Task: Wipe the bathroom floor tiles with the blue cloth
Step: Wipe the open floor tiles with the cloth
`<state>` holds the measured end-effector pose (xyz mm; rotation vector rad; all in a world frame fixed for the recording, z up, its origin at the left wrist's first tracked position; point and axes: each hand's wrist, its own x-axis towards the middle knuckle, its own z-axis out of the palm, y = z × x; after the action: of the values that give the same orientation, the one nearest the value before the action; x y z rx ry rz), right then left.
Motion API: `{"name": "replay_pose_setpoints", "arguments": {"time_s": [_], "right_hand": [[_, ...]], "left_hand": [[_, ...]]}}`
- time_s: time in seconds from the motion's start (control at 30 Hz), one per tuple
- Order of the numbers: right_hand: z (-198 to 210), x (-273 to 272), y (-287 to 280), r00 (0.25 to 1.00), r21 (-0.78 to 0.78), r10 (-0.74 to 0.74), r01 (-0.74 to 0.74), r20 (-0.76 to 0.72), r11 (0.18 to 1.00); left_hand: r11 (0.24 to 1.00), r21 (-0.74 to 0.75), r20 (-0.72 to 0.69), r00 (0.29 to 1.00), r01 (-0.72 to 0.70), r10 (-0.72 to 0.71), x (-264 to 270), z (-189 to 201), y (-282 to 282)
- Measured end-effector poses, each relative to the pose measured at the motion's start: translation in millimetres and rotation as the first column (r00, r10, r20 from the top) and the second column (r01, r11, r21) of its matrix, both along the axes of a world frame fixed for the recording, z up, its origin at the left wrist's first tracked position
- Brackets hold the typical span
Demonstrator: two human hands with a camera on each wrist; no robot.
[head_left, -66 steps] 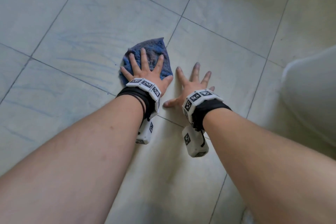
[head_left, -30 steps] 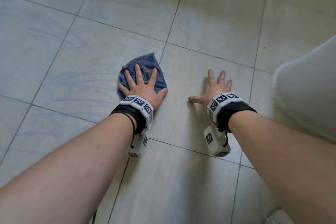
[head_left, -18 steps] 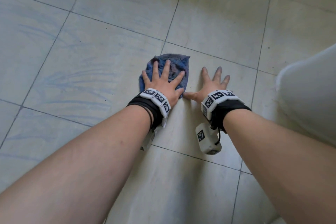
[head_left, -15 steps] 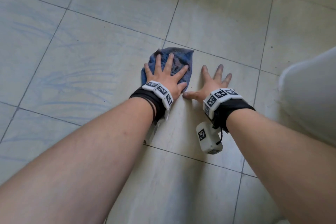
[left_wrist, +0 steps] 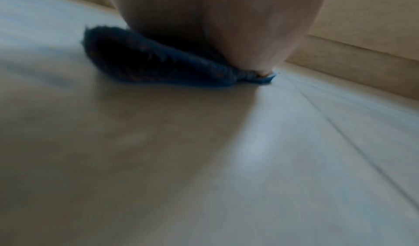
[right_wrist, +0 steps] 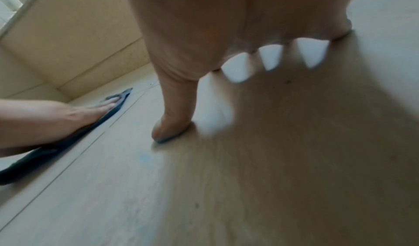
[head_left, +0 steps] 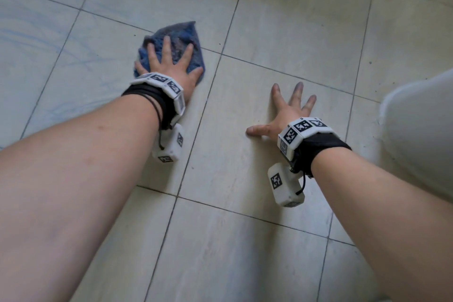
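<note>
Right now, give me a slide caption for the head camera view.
Left hand presses a blue cloth flat on the floor tiles while the right hand braces, fingers spread, on bare tile.

head: high, facing down | wrists: floor-level, close | shared: blue cloth (head_left: 171,49)

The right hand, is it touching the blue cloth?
Apart. The head view shows bare floor tile between the right hand and the blue cloth, which lies under the left hand.
</note>
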<state>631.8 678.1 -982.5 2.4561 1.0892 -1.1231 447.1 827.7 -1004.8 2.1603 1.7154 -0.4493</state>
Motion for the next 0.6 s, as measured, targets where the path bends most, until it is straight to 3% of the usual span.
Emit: {"name": "replay_pose_setpoints", "arguments": {"time_s": [0.2, 0.37, 0.6], "right_hand": [[0.7, -1.1, 0.7, 1.0, 0.009, -0.009, 0.009, 0.011, 1.0], [2.4, -7.4, 3.6, 1.0, 0.018, -0.011, 0.011, 0.016, 1.0], [-0.3, -13.4, 11.5, 0.998, 0.017, -0.043, 0.043, 0.04, 0.999]], "left_hand": [[0.998, -0.014, -0.02, 0.997, -0.068, 0.068, -19.0, 2.1, -28.5], [0.996, -0.04, 0.011, 0.997, 0.076, -0.075, -4.3, 1.8, -66.5], [0.982, -0.074, 0.048, 0.984, 0.173, -0.17, 27.4, 8.2, -59.5]]}}
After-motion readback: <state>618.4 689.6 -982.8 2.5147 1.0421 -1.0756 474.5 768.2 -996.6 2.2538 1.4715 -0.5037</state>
